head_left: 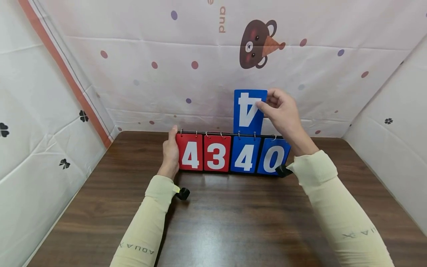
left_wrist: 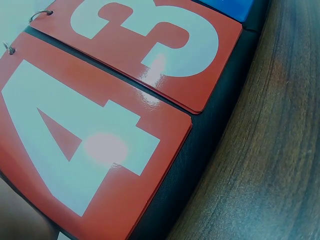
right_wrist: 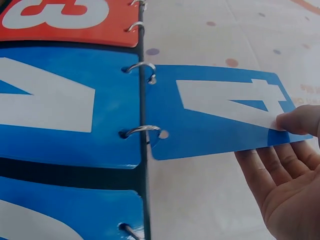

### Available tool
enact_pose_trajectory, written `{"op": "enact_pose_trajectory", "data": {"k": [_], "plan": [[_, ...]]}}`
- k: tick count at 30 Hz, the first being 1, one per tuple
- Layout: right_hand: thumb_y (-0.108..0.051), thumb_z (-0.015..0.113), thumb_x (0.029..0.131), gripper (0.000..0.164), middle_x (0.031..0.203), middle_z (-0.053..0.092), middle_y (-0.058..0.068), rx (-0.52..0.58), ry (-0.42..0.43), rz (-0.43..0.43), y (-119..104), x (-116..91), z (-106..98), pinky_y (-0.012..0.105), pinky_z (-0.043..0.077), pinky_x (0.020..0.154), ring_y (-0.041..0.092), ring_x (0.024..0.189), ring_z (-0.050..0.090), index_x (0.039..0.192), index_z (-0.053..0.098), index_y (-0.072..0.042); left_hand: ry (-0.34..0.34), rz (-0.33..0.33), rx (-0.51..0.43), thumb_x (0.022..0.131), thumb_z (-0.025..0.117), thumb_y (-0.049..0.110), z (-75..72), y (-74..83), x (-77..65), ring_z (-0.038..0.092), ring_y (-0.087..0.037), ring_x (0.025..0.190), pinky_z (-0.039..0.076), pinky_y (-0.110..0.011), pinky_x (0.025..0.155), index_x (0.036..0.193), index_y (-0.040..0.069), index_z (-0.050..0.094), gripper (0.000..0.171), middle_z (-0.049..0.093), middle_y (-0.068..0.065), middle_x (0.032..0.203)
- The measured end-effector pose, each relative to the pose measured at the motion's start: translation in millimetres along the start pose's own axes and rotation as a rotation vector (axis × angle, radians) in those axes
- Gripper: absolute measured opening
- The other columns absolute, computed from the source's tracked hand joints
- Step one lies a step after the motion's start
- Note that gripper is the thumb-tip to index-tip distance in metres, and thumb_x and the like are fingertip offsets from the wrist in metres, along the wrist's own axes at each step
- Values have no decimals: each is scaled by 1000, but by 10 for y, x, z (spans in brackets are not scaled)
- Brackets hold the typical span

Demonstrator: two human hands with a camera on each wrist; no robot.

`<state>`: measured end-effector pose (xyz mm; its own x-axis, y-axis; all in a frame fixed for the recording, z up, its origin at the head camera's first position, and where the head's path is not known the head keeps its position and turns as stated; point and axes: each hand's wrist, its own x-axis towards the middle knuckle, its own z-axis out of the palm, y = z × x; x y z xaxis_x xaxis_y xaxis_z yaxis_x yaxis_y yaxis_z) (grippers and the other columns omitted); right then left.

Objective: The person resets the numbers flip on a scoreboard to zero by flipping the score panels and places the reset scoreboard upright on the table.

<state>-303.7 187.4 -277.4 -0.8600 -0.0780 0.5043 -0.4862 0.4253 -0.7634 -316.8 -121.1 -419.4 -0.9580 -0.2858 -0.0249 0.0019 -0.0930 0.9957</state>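
A flip scoreboard point(head_left: 230, 172) stands on the table, its front reading 4 and 3 on red cards point(head_left: 207, 163), then 4 and 0 on blue cards point(head_left: 236, 168). My right hand point(head_left: 281, 111) pinches the outer corner of a raised blue card point(head_left: 238, 118) between thumb and fingers. That card shows an upside-down 4 and hangs on two metal rings point(right_wrist: 145, 129) above the board's top bar. At the board's left end, my left hand point(head_left: 170, 154) grips the edge with the thumb pointing up; its other fingers are mostly hidden.
The brown wooden table point(head_left: 207, 222) extends in front of the board. Behind it rises a pale cloth backdrop point(head_left: 133, 74) with dots and a bear print, and cloth walls flank both sides. Black wrist cameras point(head_left: 183, 193) sit at both cuffs.
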Motion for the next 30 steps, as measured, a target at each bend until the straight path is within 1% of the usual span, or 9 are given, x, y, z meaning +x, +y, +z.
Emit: {"op": "enact_pose_trajectory", "data": {"k": [4,9,11,14,17,19,24,26,30], "plan": [[-28,64,93,30,103,67,6,2,-28,-18,-72,-51,-21,18,54,77,18,91,63,116,61,-9,0,-2,-1,84,43,77,-6,-6,-3,58,-19,87,43,-34,80,88,17,59,62,60,-4,91],[-24,64,93,28,106,66,4,-46,-64,-85,-183,-119,-73,16,50,81,17,91,60,118,64,-12,-8,4,-5,84,43,77,-1,-6,2,57,-18,88,43,-34,81,88,17,59,62,60,-4,92],[-24,64,93,27,107,65,2,-88,-78,-106,-224,-148,-90,20,51,84,14,93,60,118,65,-14,-11,7,-9,84,43,77,0,-3,5,57,-18,88,43,-34,81,88,17,59,62,60,-4,92],[-26,63,93,24,109,65,-2,-144,-110,-128,-280,-190,-101,30,51,89,11,97,59,116,66,-17,-8,7,-15,84,43,77,-3,-4,10,58,-18,87,43,-34,81,89,16,59,62,60,-4,92],[-26,63,93,22,109,65,-6,-193,-148,-160,-323,-242,-115,35,52,89,8,97,58,114,68,-19,-10,0,-21,84,44,77,-7,-5,10,57,-18,88,42,-34,81,90,17,59,62,59,-3,93],[-25,63,94,21,109,65,-9,-220,-169,-181,-344,-289,-131,31,52,88,6,97,57,113,68,-19,-11,-2,-20,83,44,77,-8,-6,9,57,-18,88,42,-34,81,90,17,59,62,59,-3,93],[-18,63,93,21,111,64,-11,-281,-196,-249,-345,-436,-191,15,49,85,3,99,57,113,67,-18,-17,8,-21,83,44,78,-4,-5,11,56,-18,88,42,-35,81,88,16,58,64,59,-4,93],[-13,65,91,22,111,65,-10,-286,-207,-298,-328,-492,-207,14,49,86,2,100,57,113,67,-18,-17,11,-20,82,44,78,-3,-3,13,56,-18,88,42,-35,82,88,17,58,63,59,-4,93],[-3,68,87,30,111,66,-7,-264,-255,-410,-293,-598,-207,16,50,85,3,98,59,112,67,-18,-15,15,-15,82,44,78,-2,-5,10,56,-18,90,41,-35,83,88,17,58,63,59,-3,95]]}}
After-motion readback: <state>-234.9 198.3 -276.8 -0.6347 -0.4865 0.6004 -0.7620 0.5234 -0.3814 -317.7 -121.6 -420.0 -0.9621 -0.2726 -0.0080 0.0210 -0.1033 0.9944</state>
